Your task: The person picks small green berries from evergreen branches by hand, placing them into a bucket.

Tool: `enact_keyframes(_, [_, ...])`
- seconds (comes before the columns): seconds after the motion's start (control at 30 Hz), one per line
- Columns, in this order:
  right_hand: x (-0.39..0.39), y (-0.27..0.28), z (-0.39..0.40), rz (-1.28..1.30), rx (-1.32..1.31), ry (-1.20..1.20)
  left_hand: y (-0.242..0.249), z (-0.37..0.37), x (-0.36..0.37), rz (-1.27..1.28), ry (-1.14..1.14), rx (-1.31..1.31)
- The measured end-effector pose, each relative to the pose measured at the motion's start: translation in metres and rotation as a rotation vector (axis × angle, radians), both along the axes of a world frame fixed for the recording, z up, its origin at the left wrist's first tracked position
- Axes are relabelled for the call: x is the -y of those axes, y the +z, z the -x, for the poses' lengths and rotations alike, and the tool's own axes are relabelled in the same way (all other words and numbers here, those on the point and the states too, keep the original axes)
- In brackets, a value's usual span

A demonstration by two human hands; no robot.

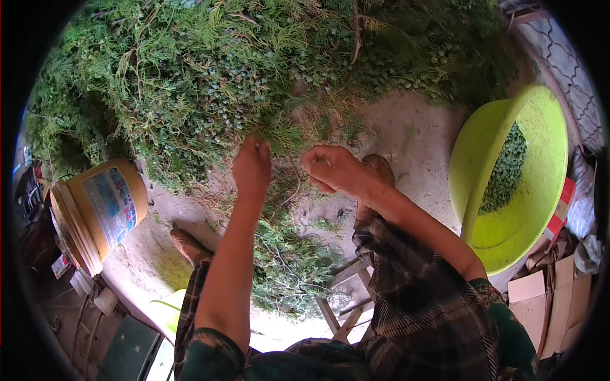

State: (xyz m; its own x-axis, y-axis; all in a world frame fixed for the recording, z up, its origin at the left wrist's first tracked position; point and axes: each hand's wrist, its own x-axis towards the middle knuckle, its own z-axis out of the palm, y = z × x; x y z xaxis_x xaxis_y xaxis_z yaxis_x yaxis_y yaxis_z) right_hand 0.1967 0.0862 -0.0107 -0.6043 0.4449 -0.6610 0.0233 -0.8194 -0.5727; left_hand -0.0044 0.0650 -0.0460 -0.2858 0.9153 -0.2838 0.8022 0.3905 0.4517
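Observation:
My left hand (252,166) is closed, with its thumb against the fingers, at the lower edge of a big heap of evergreen branches (210,95). A flat green sprig (284,136) overlaps the scene right beside its fingertips. Facing it, my right hand (333,169) has its fingers curled in and the thumb meeting the index finger; I cannot tell what either hand pinches. Small bluish-green cones cluster on the branches above both hands. Between my feet lies a smaller pile of cut sprigs (289,270), below a thin bare twig (297,181).
At the right, a tilted lime-green basin (464,152) holds many small green cones (506,168). On the left stands a yellow-brown bucket (136,193) with a label. Cardboard pieces (528,311) lie lower right. Wooden slats (349,327) show by my legs.

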Motion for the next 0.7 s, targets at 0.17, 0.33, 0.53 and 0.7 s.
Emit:
enact_keyframes(0.17, [0.014, -0.002, 0.011, 0.133, -0.045, -0.218, 0.046, -0.038, 0.046, -0.076, 0.075, 0.357])
enact_keyframes(0.33, [0.014, -0.008, 0.005, 0.401, -0.217, -0.27, 0.054, -0.015, 0.009, -0.041, 0.123, 0.291])
enact_keyframes(0.53, [0.014, -0.013, 0.002, 0.291, -0.148, -0.169, 0.001, 0.039, -0.059, -0.059, -0.042, -0.225])
enact_keyframes(0.7, [0.012, -0.011, 0.003, 0.219, -0.085, -0.142, -0.009, 0.051, -0.053, -0.035, -0.104, -0.311])
